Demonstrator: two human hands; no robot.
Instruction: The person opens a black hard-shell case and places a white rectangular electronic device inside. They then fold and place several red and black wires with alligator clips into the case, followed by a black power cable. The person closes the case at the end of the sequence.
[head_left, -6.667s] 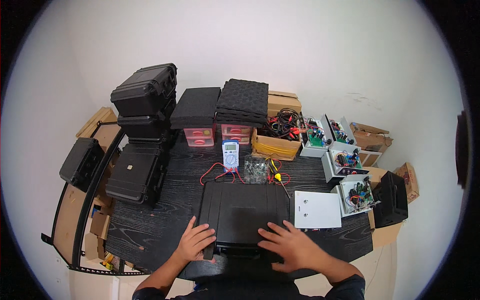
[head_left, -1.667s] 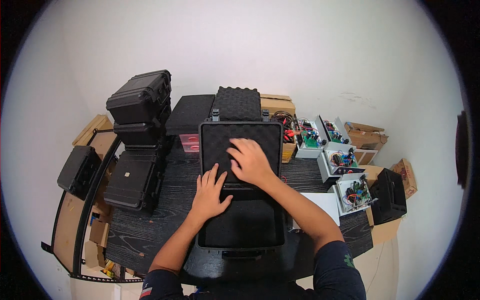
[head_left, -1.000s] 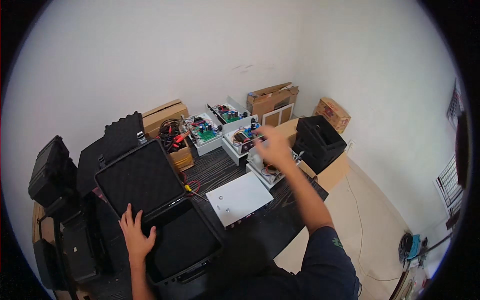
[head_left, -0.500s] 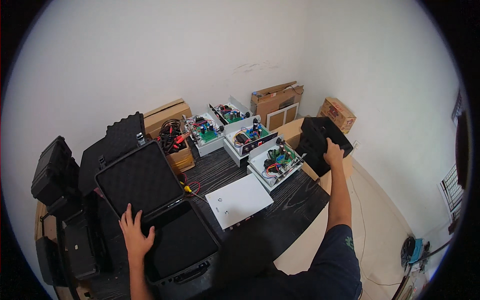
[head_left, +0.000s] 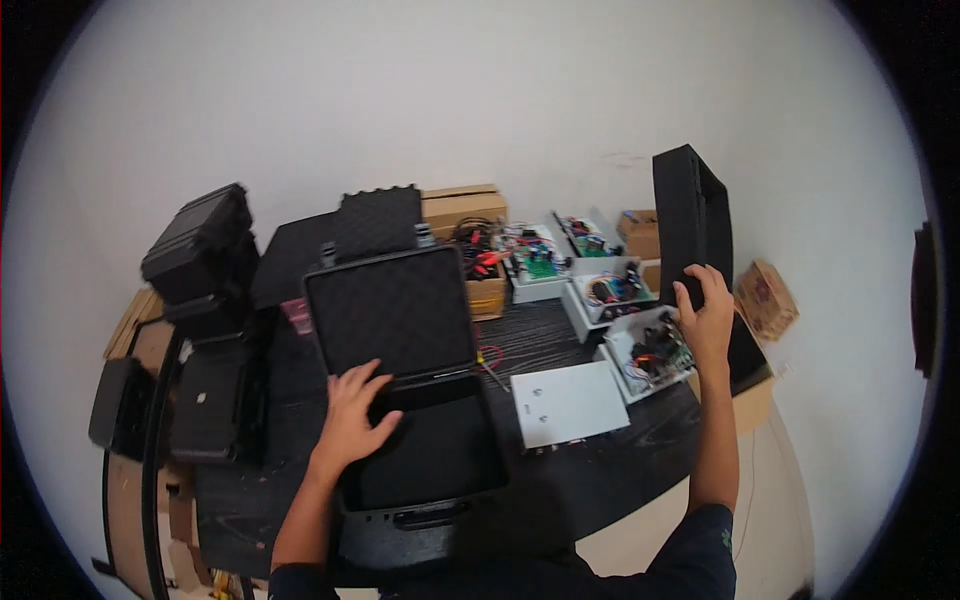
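Observation:
My right hand (head_left: 708, 312) grips the lower edge of a black foam insert (head_left: 680, 225), a thick frame-like block with a hollow, held upright above the right side of the table. In front of me an open black hard case (head_left: 425, 440) lies on the table, its lid (head_left: 390, 312) raised and lined with egg-crate foam. My left hand (head_left: 355, 412) rests by the hinge side of the case, fingers spread, touching the lower left of the lid and gripping nothing.
White metal housings with exposed circuit boards (head_left: 535, 262) stand at the back right, near a flat white panel (head_left: 570, 403). A cardboard box of cables (head_left: 485, 265) is behind the lid. Black hard cases (head_left: 205, 250) are stacked at left. A carton (head_left: 755, 400) holding black foam stands beyond the table's right edge.
My right hand has lifted the black foam insert up out of the carton at the right. The view has turned right to left, so the table sits farther right in the picture.

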